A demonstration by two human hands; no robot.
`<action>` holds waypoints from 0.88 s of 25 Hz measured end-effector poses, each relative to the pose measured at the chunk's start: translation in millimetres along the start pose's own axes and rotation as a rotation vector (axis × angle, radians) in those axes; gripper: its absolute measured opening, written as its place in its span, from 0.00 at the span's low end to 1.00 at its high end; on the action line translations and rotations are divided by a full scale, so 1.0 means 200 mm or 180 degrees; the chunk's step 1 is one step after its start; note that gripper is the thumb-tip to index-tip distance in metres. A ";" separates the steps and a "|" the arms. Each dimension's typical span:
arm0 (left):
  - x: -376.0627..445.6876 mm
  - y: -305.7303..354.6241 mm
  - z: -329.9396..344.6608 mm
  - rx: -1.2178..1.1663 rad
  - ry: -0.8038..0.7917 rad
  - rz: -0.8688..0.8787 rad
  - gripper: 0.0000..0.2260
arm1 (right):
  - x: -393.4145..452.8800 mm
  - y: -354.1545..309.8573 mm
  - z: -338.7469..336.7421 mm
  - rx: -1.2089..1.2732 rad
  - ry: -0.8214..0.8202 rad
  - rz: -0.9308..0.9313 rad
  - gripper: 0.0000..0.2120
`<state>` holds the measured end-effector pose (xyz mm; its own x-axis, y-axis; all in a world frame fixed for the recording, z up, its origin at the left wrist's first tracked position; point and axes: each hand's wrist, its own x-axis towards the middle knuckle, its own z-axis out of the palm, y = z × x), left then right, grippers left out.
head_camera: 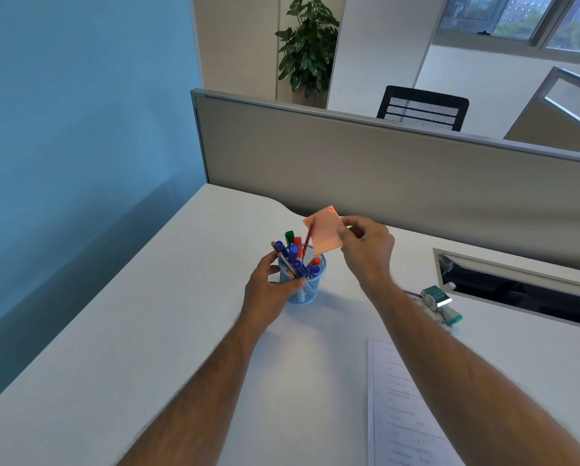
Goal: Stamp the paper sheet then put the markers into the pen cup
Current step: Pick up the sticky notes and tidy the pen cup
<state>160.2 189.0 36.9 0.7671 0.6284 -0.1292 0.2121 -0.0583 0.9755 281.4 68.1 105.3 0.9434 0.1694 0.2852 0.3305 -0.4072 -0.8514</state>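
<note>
Paper sheet (413,408): printed, flat on the white bench (167,348) at the near right, long axis running away from the viewer, partly covered by the right forearm.

Stamp (440,302): teal and white, lying on its side on the bench beyond the sheet, right of the right forearm, long axis slanting from far left to near right.

Left hand (268,284): forearm reaching forward from the lower centre, fingers and thumb curled round the pen cup's left side and rim.

Pen cup (303,285): blue mesh, upright on the bench at mid-depth.

Markers (293,255): blue, red and green, standing in the cup caps upward, fanned and leaning slightly left.

Right hand (366,245): raised over and right of the cup, thumb and fingertips pinching an orange sticky-note pad (324,235), held tilted just above the markers.

Grey partition (382,163): along the bench's far edge.
</note>
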 end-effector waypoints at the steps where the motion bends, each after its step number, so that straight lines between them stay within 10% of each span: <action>1: 0.00 0.00 0.00 0.0000 -0.0003 -0.0003 0.31 | -0.01 -0.01 0.01 -0.0076 -0.0049 -0.0141 0.04; 13: 0.00 0.01 0.01 0.0156 -0.0009 -0.0040 0.31 | -0.04 -0.10 -0.01 -0.0848 -0.0413 -0.1038 0.26; 22: -0.01 0.02 0.01 0.0190 0.0046 -0.0076 0.31 | -0.02 -0.02 0.03 -0.1800 -0.0897 -0.0721 0.07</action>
<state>160.0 185.5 41.3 0.7527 0.6413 -0.1493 0.2662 -0.0890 0.9598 276.8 74.8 105.4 0.8309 0.5028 0.2385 0.5558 -0.7285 -0.4004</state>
